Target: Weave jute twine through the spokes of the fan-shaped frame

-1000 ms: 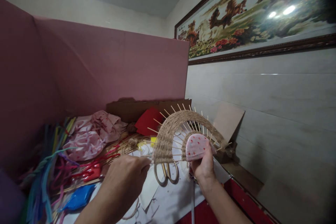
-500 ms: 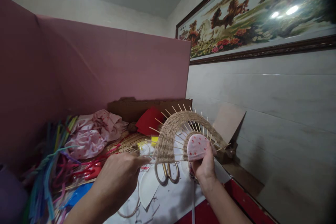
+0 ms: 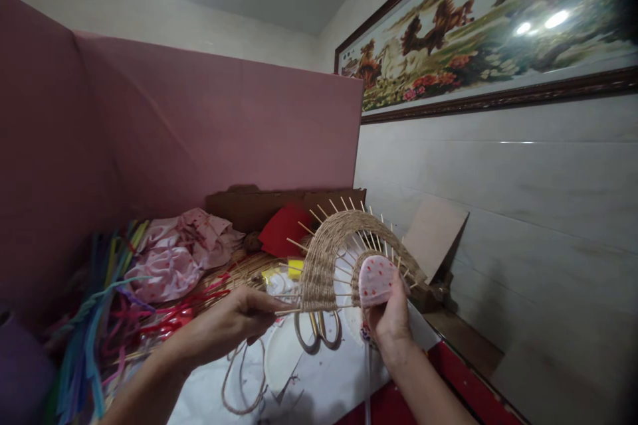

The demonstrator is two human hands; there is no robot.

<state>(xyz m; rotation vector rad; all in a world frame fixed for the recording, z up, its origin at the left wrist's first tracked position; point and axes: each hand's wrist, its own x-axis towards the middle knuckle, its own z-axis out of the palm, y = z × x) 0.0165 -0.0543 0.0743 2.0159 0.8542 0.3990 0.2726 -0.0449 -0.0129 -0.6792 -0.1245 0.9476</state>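
Observation:
A half-round fan woven of jute twine (image 3: 319,272) on thin wooden sticks is held up over the table, its stick ends poking out past the weave. My right hand (image 3: 392,319) grips it at the pink spotted cloth half-circle (image 3: 376,279), thumb on top. At the fan's left edge, my left hand (image 3: 242,319) is closed in a pinch beside the tip of the lowest stick (image 3: 286,311). A loop of jute twine (image 3: 224,385) hangs below that hand and seems to run into its fingers, whose undersides are hidden. Behind the fan's lower edge lie scissors (image 3: 329,335), their handles showing.
Coloured pipe cleaners (image 3: 84,352) and crumpled pink cloth (image 3: 184,252) crowd the left side. A red piece (image 3: 282,232) and a cardboard strip (image 3: 239,209) stand at the back. White paper scraps (image 3: 284,352) lie under the fan; a board (image 3: 436,232) leans on the right wall.
My left hand has turned and dropped slightly, from a pointing finger at the fan's edge to a pinch near the lowest stick's tip. The twine loop hangs more fully in view.

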